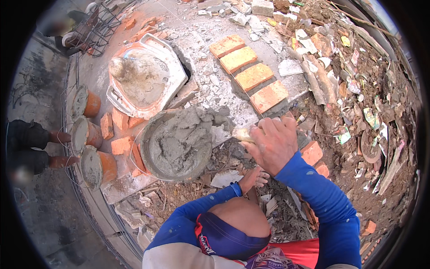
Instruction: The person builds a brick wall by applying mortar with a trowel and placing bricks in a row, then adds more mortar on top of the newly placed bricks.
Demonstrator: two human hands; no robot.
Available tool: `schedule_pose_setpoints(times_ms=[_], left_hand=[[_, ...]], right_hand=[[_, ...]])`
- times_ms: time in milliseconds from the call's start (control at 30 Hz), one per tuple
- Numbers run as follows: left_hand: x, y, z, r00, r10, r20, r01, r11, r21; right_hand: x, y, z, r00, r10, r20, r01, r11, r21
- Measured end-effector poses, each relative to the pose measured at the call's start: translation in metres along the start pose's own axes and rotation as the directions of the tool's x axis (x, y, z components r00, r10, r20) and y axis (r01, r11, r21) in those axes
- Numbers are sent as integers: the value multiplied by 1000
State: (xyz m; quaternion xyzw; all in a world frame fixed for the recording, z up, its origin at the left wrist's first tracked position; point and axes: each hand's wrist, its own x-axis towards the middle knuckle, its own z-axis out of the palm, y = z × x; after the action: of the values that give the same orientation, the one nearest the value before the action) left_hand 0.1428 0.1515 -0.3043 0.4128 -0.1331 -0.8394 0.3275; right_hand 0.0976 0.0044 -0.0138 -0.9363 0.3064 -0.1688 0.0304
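Note:
My right hand [277, 142] is closed around the pale, worn handle [242, 133] of what looks like a trowel, whose blade I cannot make out. It is just below the nearest brick [269, 96] of a row of several orange bricks, spaced apart on grey mortar. A thin string runs along the row's left side. Left of this hand stands a round tub [154, 166] heaped with wet grey mortar [179, 141]. My left hand [253, 180], in a blue sleeve, hangs lower by my bent knee, fingers apart and holding nothing.
A large whitish basin [179, 85] with grey residue lies beyond the tub. Orange buckets [107, 167] of grey mix line the left, beside another person's legs [33, 148]. Loose bricks [120, 119] lie near the tub. Rubble and litter [358, 103] cover the right side.

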Motion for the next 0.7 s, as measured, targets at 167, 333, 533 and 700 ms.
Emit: schedule_pose_setpoints(times_ms=[167, 333, 533, 700], left_hand=[[-11, 1, 7, 982, -148, 119, 143, 988, 51], [-64, 15, -3, 950, -278, 141, 237, 938, 254], [-130, 88, 45, 977, -212, -33, 208, 898, 387], [-252, 174, 115, 909, -63, -411, 187, 944, 270]], right_hand=[[-12, 42, 14, 979, 192, -66, -195, 980, -43], [-113, 187, -62, 805, 593, -30, -591, 796, -128], [-341, 213, -178, 323, 940, 106, -887, 340, -311], [-533, 95, -247, -54, 967, 251, -977, 0, -213]])
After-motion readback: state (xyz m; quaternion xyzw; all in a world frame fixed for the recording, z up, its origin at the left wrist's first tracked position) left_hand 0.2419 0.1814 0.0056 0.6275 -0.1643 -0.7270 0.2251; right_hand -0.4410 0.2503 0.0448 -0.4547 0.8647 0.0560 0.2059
